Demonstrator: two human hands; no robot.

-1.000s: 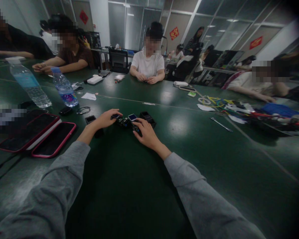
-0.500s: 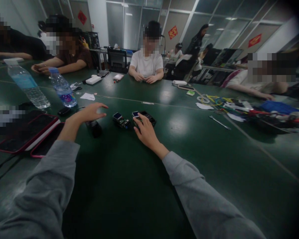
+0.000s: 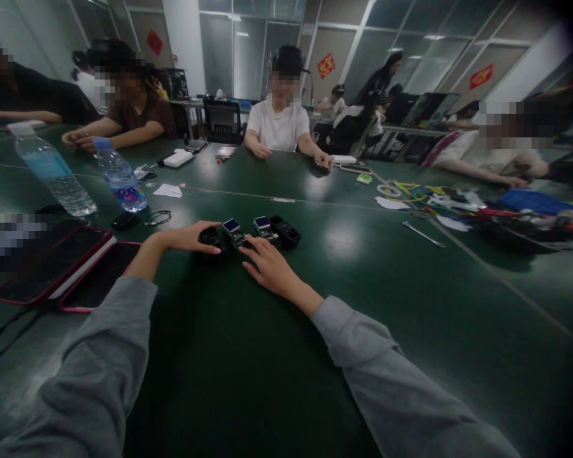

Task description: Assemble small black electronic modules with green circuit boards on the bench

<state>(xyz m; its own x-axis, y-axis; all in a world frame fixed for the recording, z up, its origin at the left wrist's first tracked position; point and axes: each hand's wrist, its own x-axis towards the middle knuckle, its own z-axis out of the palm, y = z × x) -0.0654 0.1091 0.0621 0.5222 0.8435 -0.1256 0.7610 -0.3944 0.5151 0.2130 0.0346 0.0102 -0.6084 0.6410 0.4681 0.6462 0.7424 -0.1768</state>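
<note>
My left hand (image 3: 191, 238) has its thumb and fingers around a small black round object (image 3: 211, 239) on the dark green table (image 3: 229, 356). Just right of it lies a small circuit board with a screen (image 3: 232, 230). The fingertips of my right hand (image 3: 270, 267) are at the near edge of this board, spread and holding nothing. A second board with a screen (image 3: 263, 225) sits behind them, and a black case (image 3: 285, 230) lies against its right side.
Two water bottles (image 3: 55, 172) (image 3: 119, 175) and red-edged phones or tablets (image 3: 52, 257) are on the left. A wrench (image 3: 423, 235) and tangled cables (image 3: 482, 207) lie on the right. Across the table sits a person in white (image 3: 279, 124).
My left hand has moved right with the black object, now beside the boards. My right hand has shifted left, off the second board. The person opposite has reached a hand out sideways.
</note>
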